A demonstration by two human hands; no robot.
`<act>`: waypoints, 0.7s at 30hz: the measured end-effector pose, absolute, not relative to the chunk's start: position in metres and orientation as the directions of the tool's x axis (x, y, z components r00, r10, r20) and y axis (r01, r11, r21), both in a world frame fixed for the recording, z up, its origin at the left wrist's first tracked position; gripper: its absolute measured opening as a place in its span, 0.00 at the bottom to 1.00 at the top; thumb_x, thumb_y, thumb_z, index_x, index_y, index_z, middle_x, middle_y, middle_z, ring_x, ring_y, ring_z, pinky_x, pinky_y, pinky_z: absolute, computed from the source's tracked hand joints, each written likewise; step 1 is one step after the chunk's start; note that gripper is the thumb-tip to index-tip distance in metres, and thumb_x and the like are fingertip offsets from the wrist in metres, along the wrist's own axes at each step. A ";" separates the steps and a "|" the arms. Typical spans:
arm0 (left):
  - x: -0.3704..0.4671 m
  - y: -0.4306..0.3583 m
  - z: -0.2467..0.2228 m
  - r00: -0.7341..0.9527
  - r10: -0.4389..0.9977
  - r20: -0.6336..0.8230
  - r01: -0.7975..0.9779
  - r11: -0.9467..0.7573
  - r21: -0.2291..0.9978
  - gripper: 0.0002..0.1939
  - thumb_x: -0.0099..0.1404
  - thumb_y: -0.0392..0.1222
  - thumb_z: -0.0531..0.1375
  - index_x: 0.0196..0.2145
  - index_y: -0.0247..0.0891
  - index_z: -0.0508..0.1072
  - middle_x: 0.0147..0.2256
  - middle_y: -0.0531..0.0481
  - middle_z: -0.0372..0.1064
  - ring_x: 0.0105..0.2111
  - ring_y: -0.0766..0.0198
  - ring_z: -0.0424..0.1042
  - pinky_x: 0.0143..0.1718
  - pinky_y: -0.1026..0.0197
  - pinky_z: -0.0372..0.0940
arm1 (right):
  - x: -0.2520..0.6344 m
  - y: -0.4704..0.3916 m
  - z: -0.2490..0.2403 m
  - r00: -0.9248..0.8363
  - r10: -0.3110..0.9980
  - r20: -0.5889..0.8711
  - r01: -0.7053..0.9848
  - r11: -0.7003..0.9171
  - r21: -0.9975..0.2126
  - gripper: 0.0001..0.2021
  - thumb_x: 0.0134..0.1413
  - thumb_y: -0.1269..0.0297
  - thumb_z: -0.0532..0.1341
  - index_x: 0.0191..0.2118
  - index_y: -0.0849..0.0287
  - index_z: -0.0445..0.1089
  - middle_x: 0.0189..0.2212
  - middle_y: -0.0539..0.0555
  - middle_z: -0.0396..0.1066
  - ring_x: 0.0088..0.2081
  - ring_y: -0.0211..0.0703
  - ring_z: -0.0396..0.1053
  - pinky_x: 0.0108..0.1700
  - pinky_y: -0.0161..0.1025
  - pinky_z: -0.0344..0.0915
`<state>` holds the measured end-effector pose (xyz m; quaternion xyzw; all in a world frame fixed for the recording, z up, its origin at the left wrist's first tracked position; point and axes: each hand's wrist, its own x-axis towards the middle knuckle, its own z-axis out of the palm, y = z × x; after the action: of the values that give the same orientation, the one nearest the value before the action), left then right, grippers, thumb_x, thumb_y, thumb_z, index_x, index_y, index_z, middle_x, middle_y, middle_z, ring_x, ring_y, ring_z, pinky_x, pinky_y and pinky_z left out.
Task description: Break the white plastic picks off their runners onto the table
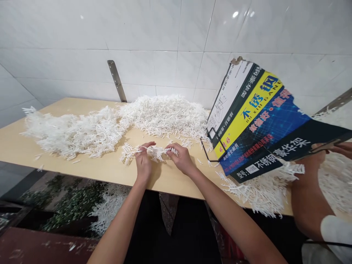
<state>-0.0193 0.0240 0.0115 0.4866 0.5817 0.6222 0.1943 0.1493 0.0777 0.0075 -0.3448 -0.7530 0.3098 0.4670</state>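
Observation:
Close to the front of the board, my left hand [144,161] has its fingers bent around the end of a white plastic sprig. My right hand [181,158] pinches more thin white sprigs [172,150] between thumb and fingers. Between the two hands lies a small cluster of white sprigs [156,153], with another small bunch [127,154] just left of my left hand. A large heap [167,115] of the same white sprigs is behind my hands, and a second heap [79,132] spreads to the left.
A printed cardboard panel [255,121] stands tilted on the right, propped by a black wire frame [205,150]. Beyond it, a co-worker's arm [308,187] reaches over more white sprigs [258,189]. A metal bracket [117,80] rises against the tiled wall. Green foliage [73,201] sits below the board.

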 end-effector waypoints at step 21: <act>-0.044 0.000 0.019 -0.012 0.933 0.360 0.650 -0.267 0.712 0.18 0.64 0.55 0.64 0.46 0.42 0.76 0.38 0.48 0.75 0.38 0.56 0.73 0.42 0.58 0.65 | 0.151 0.082 0.014 -0.384 0.858 0.342 -0.034 0.357 -0.934 0.14 0.55 0.60 0.68 0.47 0.56 0.74 0.33 0.50 0.73 0.32 0.40 0.70 0.37 0.37 0.66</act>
<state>-0.0441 0.0001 0.0189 0.6815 0.5806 0.4108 0.1721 0.1513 0.0819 0.0142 -0.3031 -0.6798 0.4793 0.4652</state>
